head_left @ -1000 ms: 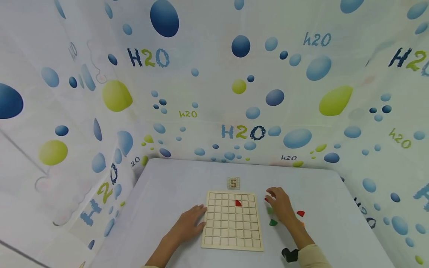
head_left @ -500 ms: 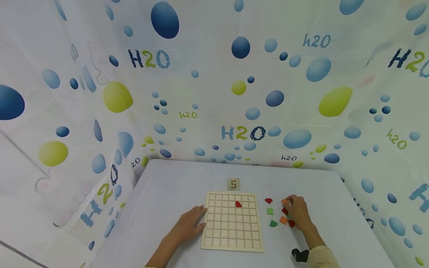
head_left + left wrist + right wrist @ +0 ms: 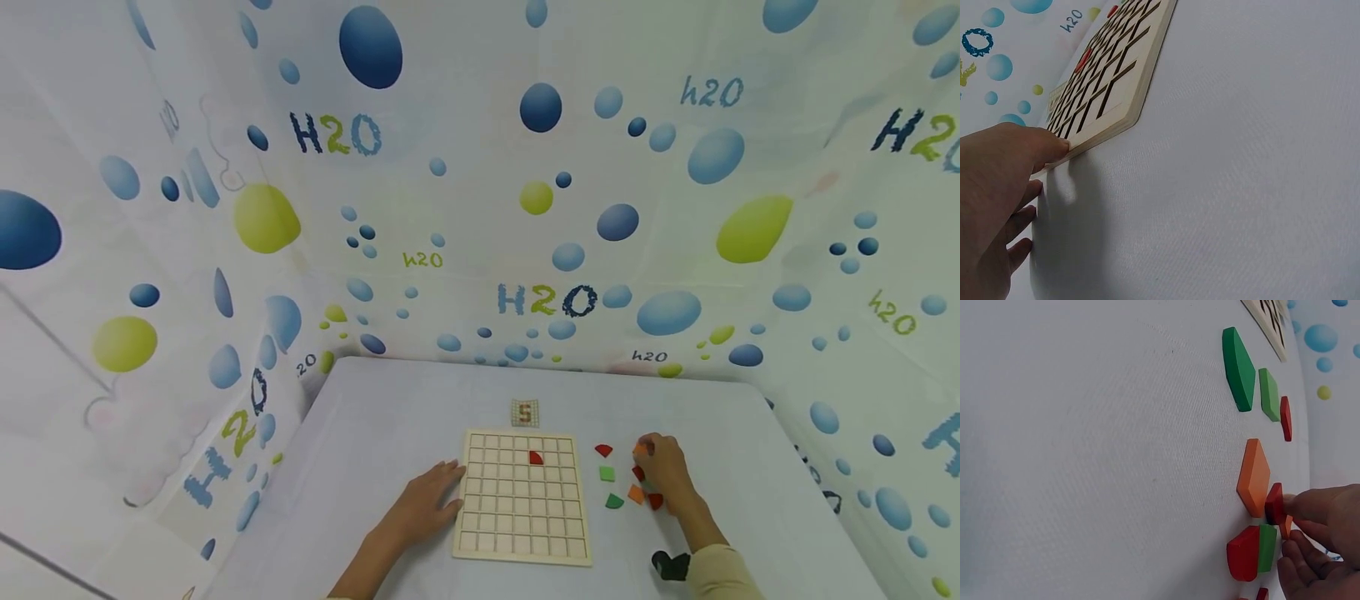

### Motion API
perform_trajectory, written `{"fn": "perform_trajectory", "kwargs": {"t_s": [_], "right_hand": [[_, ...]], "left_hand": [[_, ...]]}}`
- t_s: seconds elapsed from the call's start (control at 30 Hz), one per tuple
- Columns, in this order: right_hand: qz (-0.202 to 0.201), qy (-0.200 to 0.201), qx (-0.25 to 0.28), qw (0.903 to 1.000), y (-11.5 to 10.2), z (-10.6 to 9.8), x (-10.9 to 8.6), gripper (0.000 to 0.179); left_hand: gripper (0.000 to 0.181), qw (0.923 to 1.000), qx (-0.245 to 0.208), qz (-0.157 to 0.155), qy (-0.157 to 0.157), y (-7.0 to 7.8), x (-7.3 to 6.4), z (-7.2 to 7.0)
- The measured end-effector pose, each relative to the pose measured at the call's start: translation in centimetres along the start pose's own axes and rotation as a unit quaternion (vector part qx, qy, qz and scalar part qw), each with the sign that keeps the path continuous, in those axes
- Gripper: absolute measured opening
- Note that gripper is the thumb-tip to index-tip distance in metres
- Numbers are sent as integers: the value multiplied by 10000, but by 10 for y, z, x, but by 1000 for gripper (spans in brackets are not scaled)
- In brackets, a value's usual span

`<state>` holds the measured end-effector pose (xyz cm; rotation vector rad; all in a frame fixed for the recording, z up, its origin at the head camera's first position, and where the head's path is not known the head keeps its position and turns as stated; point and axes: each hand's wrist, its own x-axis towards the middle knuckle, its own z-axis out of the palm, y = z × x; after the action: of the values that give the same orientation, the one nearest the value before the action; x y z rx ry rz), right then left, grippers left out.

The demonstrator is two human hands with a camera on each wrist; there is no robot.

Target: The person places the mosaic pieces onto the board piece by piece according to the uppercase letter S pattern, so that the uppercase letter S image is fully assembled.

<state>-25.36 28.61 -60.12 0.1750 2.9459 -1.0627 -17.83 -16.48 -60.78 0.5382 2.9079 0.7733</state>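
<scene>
A pale wooden grid board (image 3: pixel 495 518) lies on the white table, with one red quarter-round piece (image 3: pixel 536 457) in an upper cell. At its left edge rests my left hand (image 3: pixel 426 504), fingers extended; the left wrist view shows the thumb (image 3: pixel 1054 147) right at the board's rim. To the right of the board my right hand (image 3: pixel 667 468) pinches an orange piece (image 3: pixel 640 449) with thumb and fingertips, low over the table. Close under the thumb is a dark red piece (image 3: pixel 1275 503); an orange square (image 3: pixel 1254 478) and a green piece (image 3: pixel 1266 548) lie beside it.
Between board and right hand lie a red quarter-round (image 3: pixel 603 450), a light green square (image 3: pixel 607 473) and a dark green quarter-round (image 3: pixel 614 501). A small pattern card (image 3: pixel 525 412) sits behind the board. Near the right sleeve is a black object (image 3: pixel 670 566). A printed curtain surrounds the table.
My right hand has moved right from beside the red quarter-round to the orange piece, uncovering several pieces. Over the last half second it stays about there. My left hand stays at the board.
</scene>
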Motion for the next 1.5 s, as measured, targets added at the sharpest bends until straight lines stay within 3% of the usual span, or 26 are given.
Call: {"fn": "perform_trajectory", "kwargs": {"t_s": [0.37,0.77,1.0,1.13,1.23,1.5], "right_hand": [[-27,-93,42,9999,3,5,2,27],[-15,-303,-355,9989,-16,4,-3,26],[-492,-161,-367,9980,-18,10,1,25],[-523,-71,-249,9983,-24,13,3,25],[-631,-54,-139,9979,-35,16,5,25],[-1581,-27,-45,9874,-82,38,-3,18]], "left_hand": [[57,10000,16,6,17,1,-1,-2],[57,10000,-71,0,4,3,-3,-4],[57,9999,-162,22,11,2,-2,-4],[57,9998,-172,25,-1,2,-2,-3],[57,9999,-145,5,-3,1,-2,-2],[58,9999,-169,18,-1,0,-2,-2]]}}
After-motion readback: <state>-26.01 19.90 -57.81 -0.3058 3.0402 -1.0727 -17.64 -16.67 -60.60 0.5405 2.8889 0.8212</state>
